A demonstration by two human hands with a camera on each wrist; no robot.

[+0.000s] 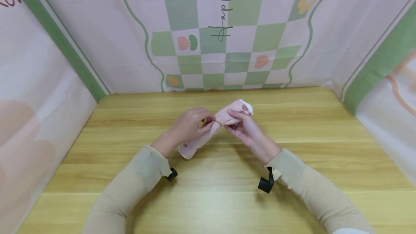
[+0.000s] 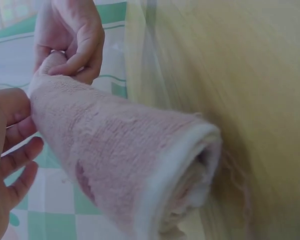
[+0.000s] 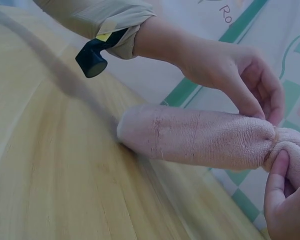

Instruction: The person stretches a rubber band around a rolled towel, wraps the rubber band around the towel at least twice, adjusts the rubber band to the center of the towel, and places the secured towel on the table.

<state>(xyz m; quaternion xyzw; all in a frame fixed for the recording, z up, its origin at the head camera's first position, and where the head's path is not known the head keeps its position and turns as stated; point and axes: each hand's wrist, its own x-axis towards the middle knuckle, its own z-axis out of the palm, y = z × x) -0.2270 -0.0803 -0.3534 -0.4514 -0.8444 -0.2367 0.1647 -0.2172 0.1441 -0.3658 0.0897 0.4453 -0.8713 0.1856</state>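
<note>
A pink towel with darker spots and a white edge is rolled into a long bundle, held slantwise over the table. Around its middle, a thin brown band draws the cloth into a narrow waist. My left hand pinches at this band, thumb and forefinger right at the waist. Farther up the roll, my right hand grips the towel, thumb on top and fingers beneath. The left wrist view shows the roll's open end, with the cloth layers coiled inside, and my left hand's other fingers spread beside it.
The wooden table lies under both arms. Behind it hangs a cloth backdrop with green checks, and similar cloth closes off both sides. A small black camera hangs at the right wrist, another camera at the left.
</note>
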